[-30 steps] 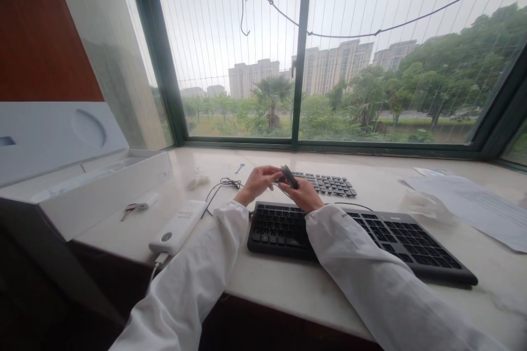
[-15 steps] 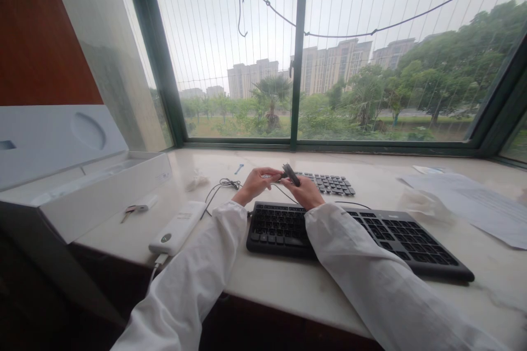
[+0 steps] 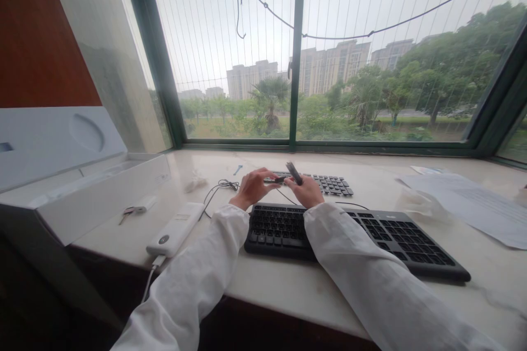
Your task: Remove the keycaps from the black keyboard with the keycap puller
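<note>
My left hand (image 3: 252, 187) is closed in a pinch on a small dark keycap (image 3: 280, 180). Held in my right hand (image 3: 309, 193) is a dark brush (image 3: 293, 172), tilted with its bristles upward and close beside the keycap. Both hands hover above the far edge of a black keyboard (image 3: 436, 269), whose keys look mostly bare of caps; a few caps sit along its near left edge. Behind my hands, loose dark keycaps (image 3: 334, 185) lie in rows on the white sill, partly hidden by my fingers.
A white power bank (image 3: 176, 228) with a cable plugged in lies left, near a small white item with keys (image 3: 142, 207). Further left stands an open white box (image 3: 102, 181). A coiled black cable (image 3: 226, 183), a small blue tool (image 3: 237, 169) and paper (image 3: 469, 200) lie around.
The brush has turned more upright in my right hand. My left hand has shifted slightly, and more of the keycap shows between the hands. The view has moved a little.
</note>
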`<move>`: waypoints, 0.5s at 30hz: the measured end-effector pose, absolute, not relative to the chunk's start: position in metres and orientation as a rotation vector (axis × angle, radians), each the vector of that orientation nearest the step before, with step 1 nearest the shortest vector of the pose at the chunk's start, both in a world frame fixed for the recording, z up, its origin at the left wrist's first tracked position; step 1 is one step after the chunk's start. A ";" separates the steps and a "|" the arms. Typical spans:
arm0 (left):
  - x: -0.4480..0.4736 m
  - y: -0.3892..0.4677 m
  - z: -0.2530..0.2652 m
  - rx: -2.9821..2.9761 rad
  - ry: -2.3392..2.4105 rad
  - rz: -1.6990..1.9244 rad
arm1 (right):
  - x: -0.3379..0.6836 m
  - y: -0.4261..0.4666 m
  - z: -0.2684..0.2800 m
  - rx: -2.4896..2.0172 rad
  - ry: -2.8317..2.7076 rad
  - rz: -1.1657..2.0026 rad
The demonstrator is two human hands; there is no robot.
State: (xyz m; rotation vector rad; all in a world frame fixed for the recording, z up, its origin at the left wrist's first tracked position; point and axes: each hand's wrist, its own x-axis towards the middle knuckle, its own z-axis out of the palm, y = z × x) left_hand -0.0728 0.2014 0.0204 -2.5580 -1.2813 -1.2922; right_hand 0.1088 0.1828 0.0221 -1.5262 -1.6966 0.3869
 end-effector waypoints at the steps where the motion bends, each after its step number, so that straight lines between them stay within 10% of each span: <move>1: -0.073 0.200 0.021 -2.516 -1.266 -1.234 | 0.109 0.183 0.022 -1.533 -1.700 0.378; 15: -0.088 0.202 0.029 -2.375 -1.452 -0.875 | 0.111 0.178 0.024 -1.751 -1.831 0.209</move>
